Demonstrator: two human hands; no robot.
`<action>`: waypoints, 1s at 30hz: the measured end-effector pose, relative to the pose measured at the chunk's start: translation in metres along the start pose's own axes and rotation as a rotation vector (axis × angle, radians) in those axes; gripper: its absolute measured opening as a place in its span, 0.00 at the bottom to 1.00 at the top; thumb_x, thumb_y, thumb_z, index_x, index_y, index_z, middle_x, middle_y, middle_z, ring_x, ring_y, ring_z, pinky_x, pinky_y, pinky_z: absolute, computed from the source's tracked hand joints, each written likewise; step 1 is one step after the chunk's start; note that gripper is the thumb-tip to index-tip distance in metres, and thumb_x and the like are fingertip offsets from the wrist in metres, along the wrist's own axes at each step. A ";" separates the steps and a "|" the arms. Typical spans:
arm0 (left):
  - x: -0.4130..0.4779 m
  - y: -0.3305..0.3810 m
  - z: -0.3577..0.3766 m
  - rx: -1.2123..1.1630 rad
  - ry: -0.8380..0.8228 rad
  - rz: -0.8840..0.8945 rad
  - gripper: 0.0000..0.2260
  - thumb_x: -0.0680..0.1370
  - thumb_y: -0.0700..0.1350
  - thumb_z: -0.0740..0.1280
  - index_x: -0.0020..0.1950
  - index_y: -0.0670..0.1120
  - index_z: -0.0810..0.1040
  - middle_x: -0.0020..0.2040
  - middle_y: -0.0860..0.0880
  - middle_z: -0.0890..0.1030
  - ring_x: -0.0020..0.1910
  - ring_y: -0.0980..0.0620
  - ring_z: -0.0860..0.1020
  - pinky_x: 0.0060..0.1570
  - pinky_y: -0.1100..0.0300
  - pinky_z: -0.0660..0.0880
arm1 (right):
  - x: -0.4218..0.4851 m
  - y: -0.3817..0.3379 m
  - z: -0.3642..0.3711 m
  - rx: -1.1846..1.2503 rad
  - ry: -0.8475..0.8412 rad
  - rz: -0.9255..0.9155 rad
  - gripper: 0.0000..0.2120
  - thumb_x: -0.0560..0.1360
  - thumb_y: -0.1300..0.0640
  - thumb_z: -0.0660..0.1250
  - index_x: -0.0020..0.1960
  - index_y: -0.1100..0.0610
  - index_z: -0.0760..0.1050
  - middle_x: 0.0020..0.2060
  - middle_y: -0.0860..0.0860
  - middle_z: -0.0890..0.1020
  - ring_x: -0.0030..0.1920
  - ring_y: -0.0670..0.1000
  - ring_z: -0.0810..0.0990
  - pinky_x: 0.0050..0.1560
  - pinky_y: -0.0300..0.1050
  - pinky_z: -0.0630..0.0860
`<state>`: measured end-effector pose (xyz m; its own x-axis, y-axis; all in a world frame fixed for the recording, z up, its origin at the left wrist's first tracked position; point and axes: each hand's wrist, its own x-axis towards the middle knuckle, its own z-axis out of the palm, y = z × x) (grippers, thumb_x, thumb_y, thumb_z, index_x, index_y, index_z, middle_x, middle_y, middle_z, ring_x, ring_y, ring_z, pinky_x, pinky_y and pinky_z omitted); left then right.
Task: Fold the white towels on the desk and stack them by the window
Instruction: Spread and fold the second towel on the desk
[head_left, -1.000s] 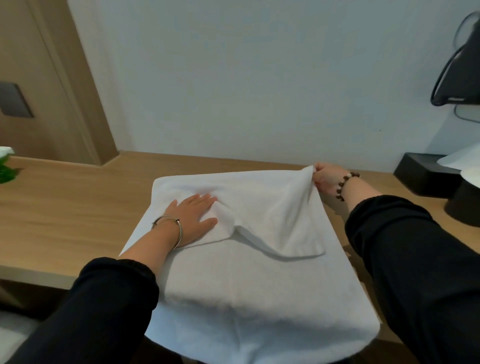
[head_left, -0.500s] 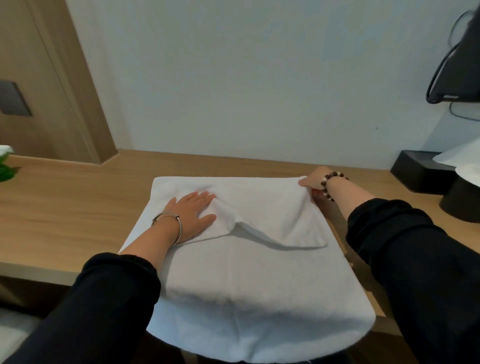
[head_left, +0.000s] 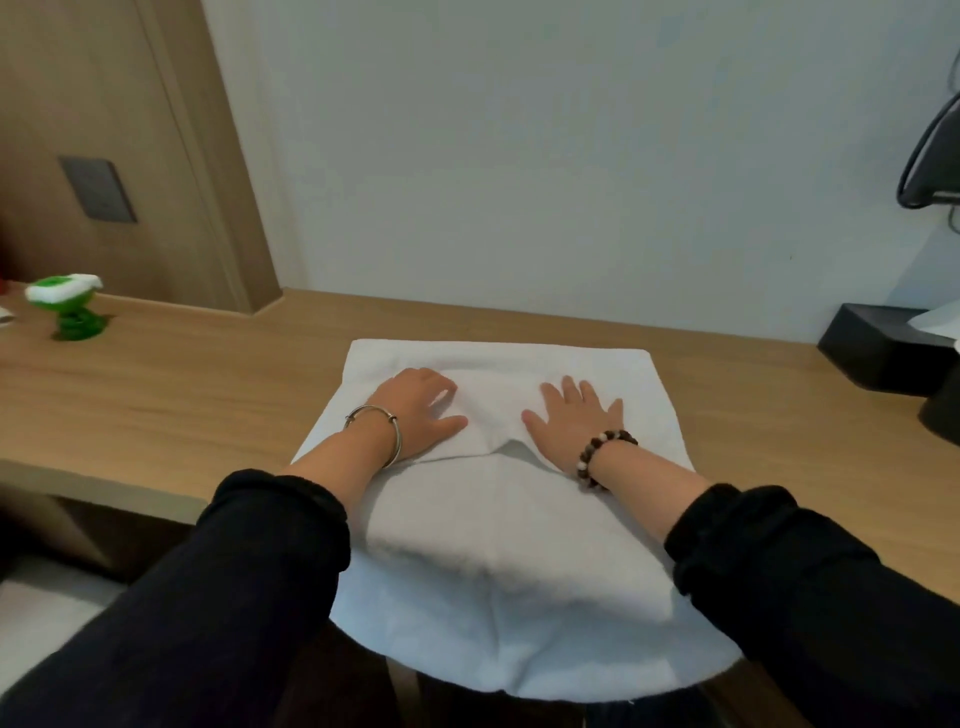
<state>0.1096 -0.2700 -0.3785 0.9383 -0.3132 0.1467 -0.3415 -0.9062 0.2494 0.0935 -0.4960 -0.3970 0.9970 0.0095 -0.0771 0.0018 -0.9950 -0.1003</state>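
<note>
A white towel (head_left: 498, 561) lies spread on the wooden desk (head_left: 171, 395), its near part hanging over the front edge. Its far part is folded back toward me, and the fold's edge runs under both palms. My left hand (head_left: 415, 415), with a metal bangle at the wrist, presses flat on the folded layer left of centre. My right hand (head_left: 574, 421), with a bead bracelet, lies flat with spread fingers on the same layer right of centre. Neither hand grips the cloth.
A small green and white object (head_left: 70, 306) stands at the desk's far left. A black box (head_left: 878, 348) with white paper sits at the far right by the wall. A wooden panel with a grey switch plate (head_left: 98, 189) rises at the back left.
My right hand let go of the towel's far right corner, which it had been pulling out, and came down flat on the folded layer. The raised flap now lies flat. My left hand stayed put.
</note>
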 end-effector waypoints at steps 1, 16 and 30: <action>-0.004 0.003 -0.003 -0.043 -0.014 0.019 0.25 0.74 0.61 0.66 0.67 0.50 0.71 0.67 0.51 0.70 0.67 0.50 0.67 0.66 0.57 0.63 | 0.000 0.000 -0.001 -0.002 0.008 0.000 0.31 0.78 0.36 0.42 0.77 0.48 0.46 0.78 0.50 0.45 0.77 0.54 0.43 0.72 0.66 0.44; -0.068 -0.006 -0.051 0.619 -0.108 0.249 0.09 0.77 0.41 0.56 0.51 0.46 0.75 0.49 0.48 0.77 0.50 0.46 0.75 0.37 0.58 0.68 | -0.003 0.001 -0.006 0.027 0.039 -0.030 0.29 0.79 0.39 0.43 0.77 0.49 0.50 0.78 0.51 0.47 0.77 0.54 0.46 0.73 0.62 0.45; -0.063 -0.007 -0.009 0.231 -0.307 -0.082 0.25 0.80 0.63 0.46 0.76 0.63 0.43 0.78 0.56 0.42 0.77 0.51 0.41 0.71 0.38 0.45 | -0.043 0.020 -0.004 -0.090 -0.054 -0.168 0.37 0.74 0.28 0.41 0.77 0.45 0.41 0.77 0.47 0.40 0.77 0.51 0.40 0.70 0.68 0.44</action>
<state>0.0522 -0.2408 -0.3808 0.9465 -0.2762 -0.1667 -0.2766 -0.9608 0.0212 0.0506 -0.5172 -0.3923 0.9765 0.1795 -0.1197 0.1775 -0.9837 -0.0273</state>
